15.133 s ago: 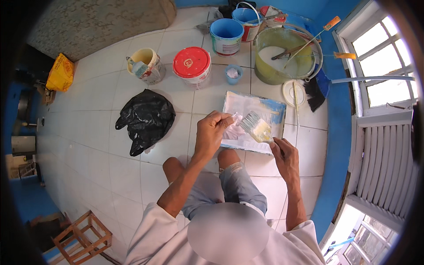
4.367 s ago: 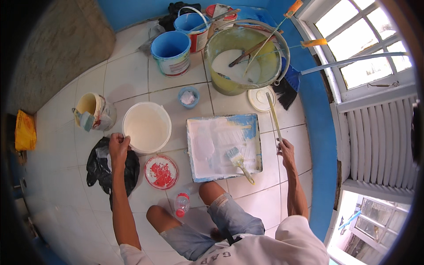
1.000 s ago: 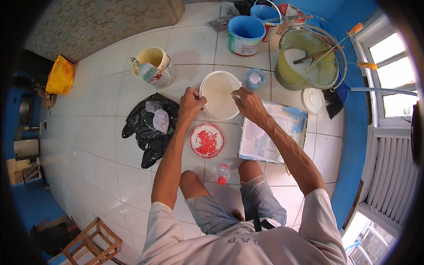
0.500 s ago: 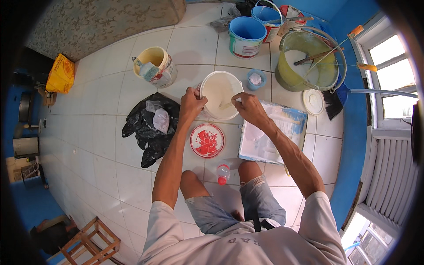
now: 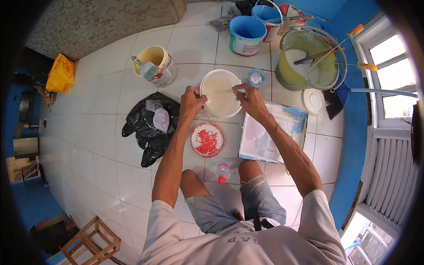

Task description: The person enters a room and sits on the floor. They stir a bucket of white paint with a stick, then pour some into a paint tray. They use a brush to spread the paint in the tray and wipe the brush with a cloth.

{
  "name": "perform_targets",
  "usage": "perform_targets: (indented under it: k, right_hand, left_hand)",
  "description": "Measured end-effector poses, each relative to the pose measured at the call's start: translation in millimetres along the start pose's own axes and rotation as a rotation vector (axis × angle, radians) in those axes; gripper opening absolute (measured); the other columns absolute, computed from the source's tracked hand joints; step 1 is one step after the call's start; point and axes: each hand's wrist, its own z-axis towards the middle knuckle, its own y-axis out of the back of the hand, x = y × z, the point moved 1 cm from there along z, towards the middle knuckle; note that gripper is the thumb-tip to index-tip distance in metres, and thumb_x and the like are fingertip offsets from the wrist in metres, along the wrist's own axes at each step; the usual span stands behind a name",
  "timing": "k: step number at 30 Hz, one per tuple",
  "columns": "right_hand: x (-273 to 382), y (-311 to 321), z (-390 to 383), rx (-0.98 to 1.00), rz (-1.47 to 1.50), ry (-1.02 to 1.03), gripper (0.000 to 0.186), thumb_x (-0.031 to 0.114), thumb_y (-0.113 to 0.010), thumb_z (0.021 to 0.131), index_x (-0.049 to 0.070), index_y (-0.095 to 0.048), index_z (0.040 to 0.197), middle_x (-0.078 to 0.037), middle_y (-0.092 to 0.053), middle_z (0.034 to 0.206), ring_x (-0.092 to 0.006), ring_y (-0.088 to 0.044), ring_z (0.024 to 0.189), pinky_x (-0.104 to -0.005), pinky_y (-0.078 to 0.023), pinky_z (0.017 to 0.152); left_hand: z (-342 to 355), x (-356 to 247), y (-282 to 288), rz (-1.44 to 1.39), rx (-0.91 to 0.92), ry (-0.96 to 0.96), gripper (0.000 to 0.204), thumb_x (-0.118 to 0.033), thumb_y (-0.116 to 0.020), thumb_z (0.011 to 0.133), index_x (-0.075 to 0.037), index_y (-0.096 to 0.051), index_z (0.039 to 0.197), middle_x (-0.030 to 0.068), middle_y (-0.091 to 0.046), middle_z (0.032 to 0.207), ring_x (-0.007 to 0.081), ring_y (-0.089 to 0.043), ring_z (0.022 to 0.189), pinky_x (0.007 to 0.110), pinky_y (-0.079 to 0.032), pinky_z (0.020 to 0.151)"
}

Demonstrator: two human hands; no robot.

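A white bucket (image 5: 221,70) with a pale cream liquid in it stands on the floor in front of me. My left hand (image 5: 193,100) is closed on its left rim, thumb toward the inside. At the right rim, my right hand (image 5: 251,100) pinches a pale, slim stirring tool (image 5: 230,91) that reaches into the liquid; its exact kind is hard to make out. Under my right forearm lies a paint tray (image 5: 258,137) with pale paint and blue smears. A round lid (image 5: 207,140) with red patches lies just nearer to me than the bucket.
A small blue cup (image 5: 257,78) holds something white, right of the bucket. Farther right stands a yellowish pail (image 5: 285,77) with tools. Left are a black plastic bag (image 5: 152,152) and a paint bucket (image 5: 165,79) with a brush. A red-capped bottle (image 5: 223,170) is between my knees.
My right hand has moved slightly up and away from me, and the stirring tool has swung toward the bucket's far right side. The left hand keeps its hold on the rim.
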Motion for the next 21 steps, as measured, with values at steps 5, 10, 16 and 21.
perform_targets:
  k: [5,10,16,21]
  right_hand:
    - [-7.3,-0.5,-6.3,0.043,-0.298,0.282,0.020,0.007,-0.064,0.090,-0.004,-0.071,0.106,-0.023,-0.070,0.089,-0.0387,-0.068,0.077,-0.0425,-0.053,0.072]
    - [-0.4,-2.3,1.1,0.001,-0.041,0.036,0.019,0.009,-0.065,0.090,-0.003,-0.071,0.104,-0.022,-0.069,0.091,-0.0377,-0.068,0.077,-0.0421,-0.053,0.073]
    - [15.4,1.2,-3.2,0.142,-0.092,-0.054,0.019,0.009,-0.064,0.091,-0.003,-0.071,0.103,-0.023,-0.069,0.091,-0.0375,-0.068,0.077,-0.0423,-0.053,0.074]
    - [-3.8,2.3,0.8,-0.039,-0.091,0.106,0.019,0.008,-0.063,0.091,-0.004,-0.070,0.102,-0.024,-0.069,0.088,-0.0381,-0.069,0.077,-0.0428,-0.053,0.072]
  left_hand:
    - [0.2,-0.7,-1.5,0.023,0.004,-0.016,0.029,-0.009,-0.074,0.082,0.003,-0.052,0.097,0.0111,-0.064,0.084,0.0168,-0.066,0.067,0.030,-0.058,0.055]
    - [2.3,5.5,-2.2,-0.030,-0.037,-0.029,0.030,-0.010,-0.075,0.079,0.002,-0.051,0.091,0.0152,-0.066,0.077,0.0206,-0.068,0.063,0.033,-0.056,0.055]
    - [-0.7,-0.1,2.1,0.001,0.008,0.000,0.030,-0.010,-0.074,0.082,0.004,-0.052,0.098,0.0121,-0.064,0.085,0.0171,-0.068,0.068,0.030,-0.059,0.055]
    - [1.4,-3.8,-3.9,-0.002,0.003,0.007,0.030,-0.009,-0.074,0.082,0.004,-0.052,0.097,0.0130,-0.065,0.086,0.0172,-0.068,0.068,0.030,-0.058,0.055]
